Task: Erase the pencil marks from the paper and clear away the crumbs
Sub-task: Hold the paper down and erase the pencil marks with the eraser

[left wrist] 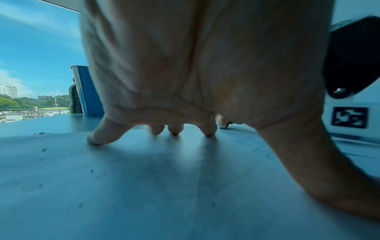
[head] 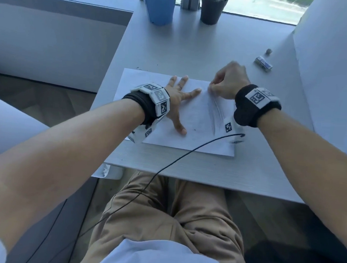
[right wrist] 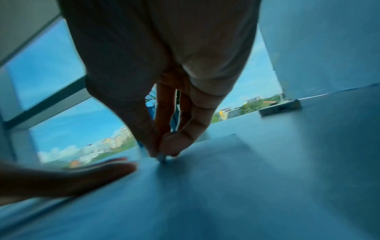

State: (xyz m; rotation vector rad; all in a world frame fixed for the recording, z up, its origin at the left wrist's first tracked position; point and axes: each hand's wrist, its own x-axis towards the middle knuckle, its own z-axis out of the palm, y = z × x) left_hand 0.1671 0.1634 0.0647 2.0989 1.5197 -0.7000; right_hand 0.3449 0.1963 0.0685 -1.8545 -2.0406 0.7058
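Your left hand point(head: 177, 100) lies flat with fingers spread wide on the paper point(head: 188, 136), which sits mid-table point(head: 193, 51). At its 2 o'clock, your right hand point(head: 228, 83) pinches a small eraser tip point(right wrist: 162, 158) against the sheet, above grey pencil marks point(head: 215, 115). Another eraser point(head: 263, 63) rests at the paper's 1 o'clock, well apart. Dark crumbs point(left wrist: 44, 149) dot the sheet.

A blue container point(head: 160, 5) and a dark pot point(head: 213, 7) are standing at twelve o'clock by the window point(head: 267, 6). A black cable point(head: 166, 167) is trailing off the counter point(head: 193, 51) toward six o'clock, across tan trousers point(head: 163, 212).
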